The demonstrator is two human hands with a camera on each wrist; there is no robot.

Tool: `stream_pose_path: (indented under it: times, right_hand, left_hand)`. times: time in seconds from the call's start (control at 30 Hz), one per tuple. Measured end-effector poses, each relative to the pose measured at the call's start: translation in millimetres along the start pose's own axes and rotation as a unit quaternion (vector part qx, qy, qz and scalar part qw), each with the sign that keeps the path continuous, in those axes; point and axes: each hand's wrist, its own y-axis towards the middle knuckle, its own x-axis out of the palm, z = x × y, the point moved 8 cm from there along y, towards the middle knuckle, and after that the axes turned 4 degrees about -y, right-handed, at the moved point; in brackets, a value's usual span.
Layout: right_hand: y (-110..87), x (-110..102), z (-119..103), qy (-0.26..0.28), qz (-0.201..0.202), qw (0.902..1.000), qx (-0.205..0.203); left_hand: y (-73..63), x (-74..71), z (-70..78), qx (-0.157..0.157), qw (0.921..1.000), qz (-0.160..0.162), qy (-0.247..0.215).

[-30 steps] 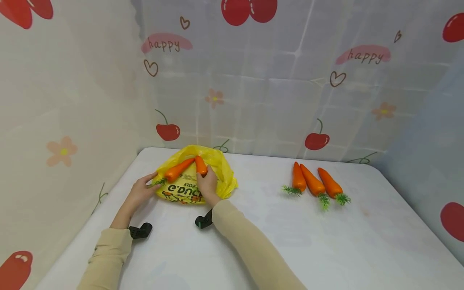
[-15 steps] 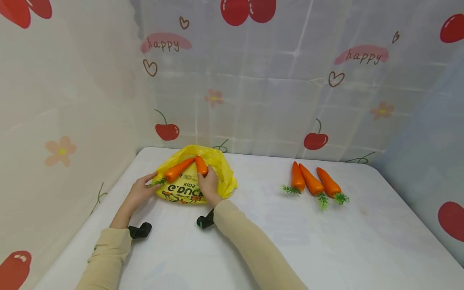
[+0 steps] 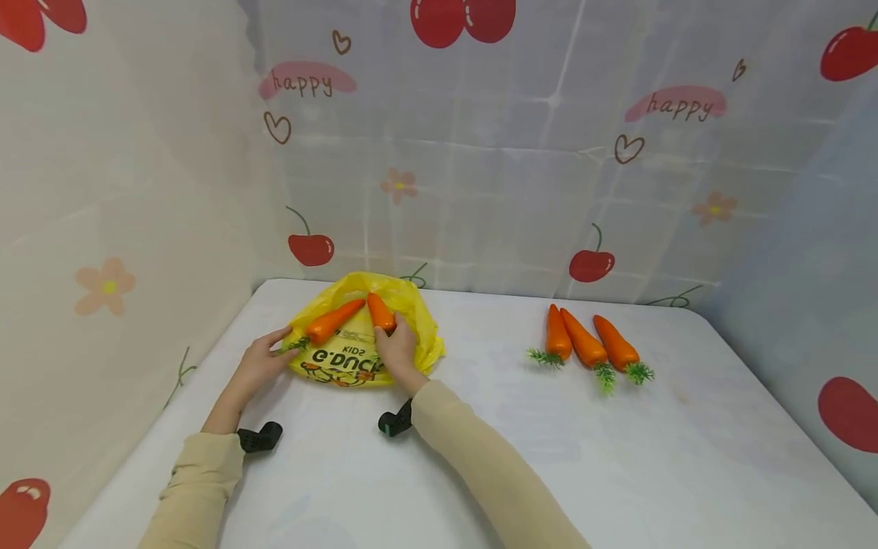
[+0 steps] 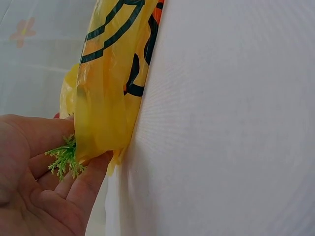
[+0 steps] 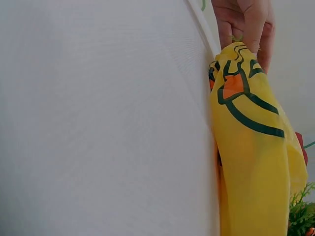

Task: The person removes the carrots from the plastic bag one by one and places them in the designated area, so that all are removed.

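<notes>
A yellow plastic bag (image 3: pixel 427 352) with printed lettering lies at the table's back left, its mouth spread. One orange carrot (image 3: pixel 334 322) with a leafy green top lies slantwise at the bag's opening. My left hand (image 3: pixel 261 364) pinches the bag's left edge; in the left wrist view, the green leaves (image 4: pixel 66 160) sit between its thumb and fingers. My right hand (image 3: pixel 398 351) grips a second carrot (image 3: pixel 379 311), its tip pointing into the bag. The right wrist view shows leaves (image 5: pixel 301 216) at the lower right; the right hand is not identifiable there.
Three more carrots, a left one (image 3: pixel 557 335), a middle one (image 3: pixel 584 341) and a right one (image 3: pixel 616 345), lie on the white table (image 3: pixel 617 473) at the right. A printed curtain (image 3: pixel 494 198) stands behind the table and along its left side.
The whole head view shifts slightly left. Both hands stay at the bag with barely any movement; the right hand still holds its carrot at the opening.
</notes>
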Motion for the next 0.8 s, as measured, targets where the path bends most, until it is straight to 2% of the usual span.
stream_pose_path:
  times: [0.33, 0.6, 0.8]
  right_hand:
    - [-8.2, -17.0, 3.9, 0.015, -0.009, 0.9997, 0.019]
    - [-25.3, -44.5, -2.9, 0.069, -0.006, 0.9975, 0.012]
    - [-28.4, -64.1, -2.7, 0.112, 0.005, 0.9936, 0.010]
  left_hand:
    - [-1.7, 1.7, -3.1, -0.017, 0.9998, -0.009, -0.003]
    - [-1.9, 2.4, -1.9, -0.007, 0.9999, -0.010, 0.002]
    - [-2.2, 1.9, -0.1, 0.003, 0.9999, -0.011, 0.004]
